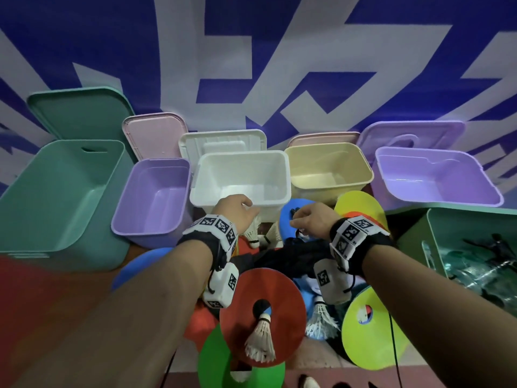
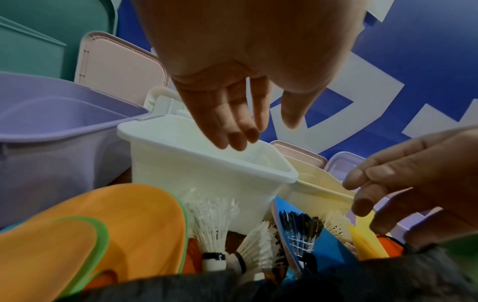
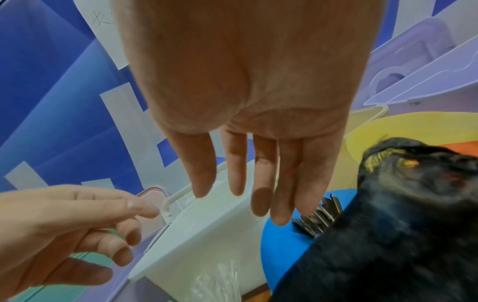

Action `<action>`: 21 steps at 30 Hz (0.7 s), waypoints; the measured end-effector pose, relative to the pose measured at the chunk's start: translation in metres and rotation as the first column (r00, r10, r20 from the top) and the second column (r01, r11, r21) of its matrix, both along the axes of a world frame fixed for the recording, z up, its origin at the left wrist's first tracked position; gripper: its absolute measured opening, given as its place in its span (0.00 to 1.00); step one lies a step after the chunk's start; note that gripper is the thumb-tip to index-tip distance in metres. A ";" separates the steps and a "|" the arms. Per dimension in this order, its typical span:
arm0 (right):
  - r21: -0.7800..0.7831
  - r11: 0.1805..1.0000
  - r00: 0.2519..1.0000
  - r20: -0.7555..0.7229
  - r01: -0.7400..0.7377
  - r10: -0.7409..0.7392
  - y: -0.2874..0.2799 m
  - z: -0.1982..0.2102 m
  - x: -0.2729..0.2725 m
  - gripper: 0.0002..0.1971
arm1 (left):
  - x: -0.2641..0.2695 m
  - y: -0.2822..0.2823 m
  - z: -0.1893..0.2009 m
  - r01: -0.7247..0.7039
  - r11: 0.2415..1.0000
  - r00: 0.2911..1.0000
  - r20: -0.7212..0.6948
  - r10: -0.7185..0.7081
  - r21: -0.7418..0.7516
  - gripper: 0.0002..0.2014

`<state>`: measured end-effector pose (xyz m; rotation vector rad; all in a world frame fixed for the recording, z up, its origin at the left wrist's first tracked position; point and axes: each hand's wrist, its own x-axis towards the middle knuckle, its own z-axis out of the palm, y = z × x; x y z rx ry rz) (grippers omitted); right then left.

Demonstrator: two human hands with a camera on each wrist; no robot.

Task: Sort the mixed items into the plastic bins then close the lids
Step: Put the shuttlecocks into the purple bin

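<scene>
Blue wall (image 1: 84,37) painted with broad white angular shapes (image 1: 223,65), filling the upper part of the head view. Below the wall, toward the camera, reddish-brown floor (image 1: 42,289). Farthest from the wall, near the bottom edge, a thin black cable (image 1: 394,345) trailing downward. On a white patch of the wall, in the right wrist view, a faint scribble (image 3: 99,20), too small to read.
</scene>
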<state>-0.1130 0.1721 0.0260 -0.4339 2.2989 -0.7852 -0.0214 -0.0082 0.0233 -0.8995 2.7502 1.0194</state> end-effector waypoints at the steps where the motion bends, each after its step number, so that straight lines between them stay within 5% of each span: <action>1: -0.011 1.000 1.000 0.019 0.000 0.001 0.001 -0.002 0.001 0.05 | 0.003 0.003 -0.001 -0.005 1.000 1.000 0.009 0.005 -0.011 0.15; 10: -0.005 0.987 0.981 0.104 -0.163 0.163 0.026 -0.013 0.014 0.09 | 0.041 0.046 -0.020 -0.141 0.988 0.984 0.101 0.147 -0.067 0.09; 21: -0.025 0.969 0.963 0.107 -0.247 0.248 0.046 -0.010 0.029 0.06 | 0.062 0.081 -0.031 -0.126 0.988 0.953 0.267 0.147 -0.093 0.15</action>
